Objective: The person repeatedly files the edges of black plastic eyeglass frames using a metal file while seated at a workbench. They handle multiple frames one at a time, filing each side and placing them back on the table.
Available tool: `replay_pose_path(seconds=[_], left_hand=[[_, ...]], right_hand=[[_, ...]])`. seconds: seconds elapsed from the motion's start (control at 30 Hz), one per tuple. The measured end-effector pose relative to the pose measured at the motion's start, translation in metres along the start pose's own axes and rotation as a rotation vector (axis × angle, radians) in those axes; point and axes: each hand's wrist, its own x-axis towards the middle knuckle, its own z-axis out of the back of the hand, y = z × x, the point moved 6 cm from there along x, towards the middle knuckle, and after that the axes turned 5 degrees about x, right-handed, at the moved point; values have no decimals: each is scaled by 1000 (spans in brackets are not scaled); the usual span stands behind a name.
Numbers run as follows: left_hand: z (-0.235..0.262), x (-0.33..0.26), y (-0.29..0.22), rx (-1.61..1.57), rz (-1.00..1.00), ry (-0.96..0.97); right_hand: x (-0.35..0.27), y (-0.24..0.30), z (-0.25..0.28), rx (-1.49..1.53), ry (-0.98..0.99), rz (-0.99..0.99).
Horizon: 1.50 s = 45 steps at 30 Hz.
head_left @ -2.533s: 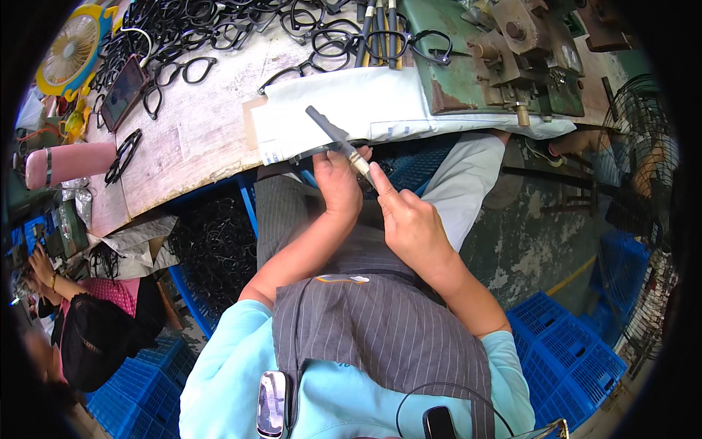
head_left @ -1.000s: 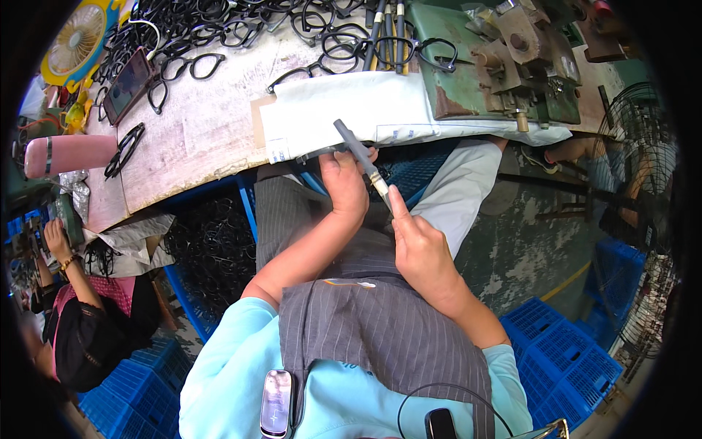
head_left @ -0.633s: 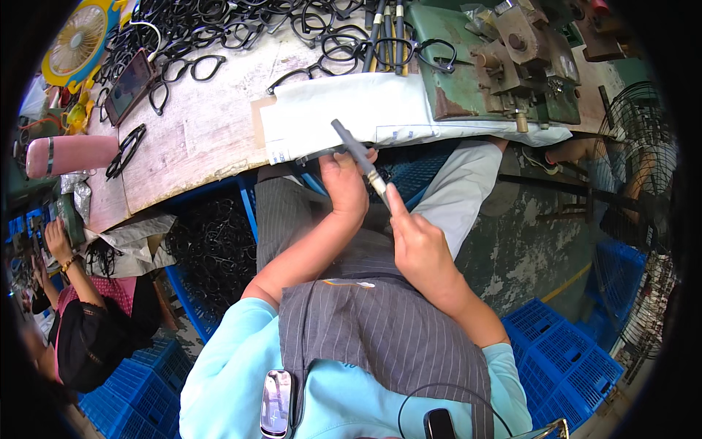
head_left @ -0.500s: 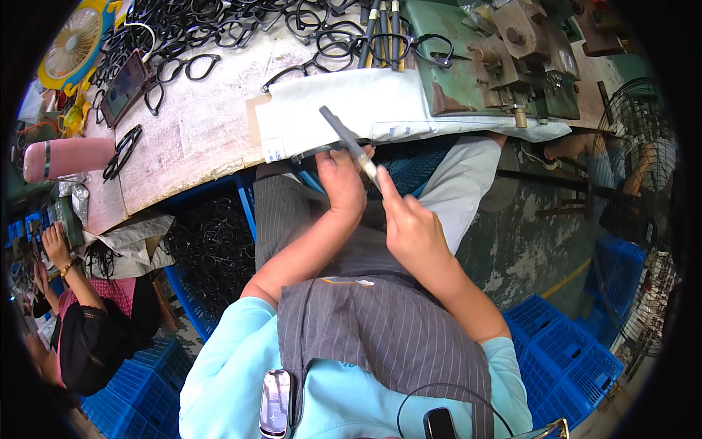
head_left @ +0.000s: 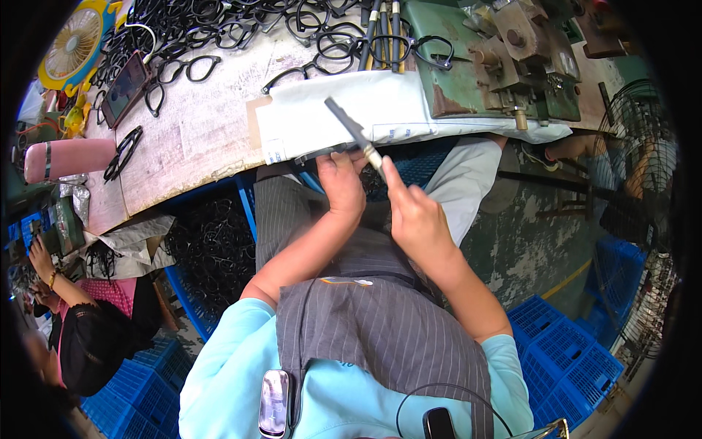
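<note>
While left and right hands (head_left: 341, 184) (head_left: 422, 223) grip a frame (head_left: 316, 154) and a stick (head_left: 345, 119), a blue crate (head_left: 189, 298) holds piled eyeglasses (head_left: 210, 245).

A long, pale table (head_left: 186, 128) of scuffed wood spans a brightly lit workshop, beside a green-painted floor (head_left: 523, 230) worn in grey patches and marked by a narrow yellow line (head_left: 568, 279). Lattice-walled blue plastic crates (head_left: 563, 347) stand near a black wire-caged fan (head_left: 635, 157), right.
</note>
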Motion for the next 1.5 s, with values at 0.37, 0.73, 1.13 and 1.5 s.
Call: replay_pose_path(seconds=[0.37,0.73,1.13,1.5], left_hand=[[3,2,4,26,33,-14],[3,1,4,32,50,-21],[5,2,5,27,75,-17],[3,2,1,31,19,30]], right_hand=[[-13,6,5,-18,39,47],[-22,8,8,-31,74,30],[-35,13,9,-26,106,37],[-29,5,19,24,19,35]])
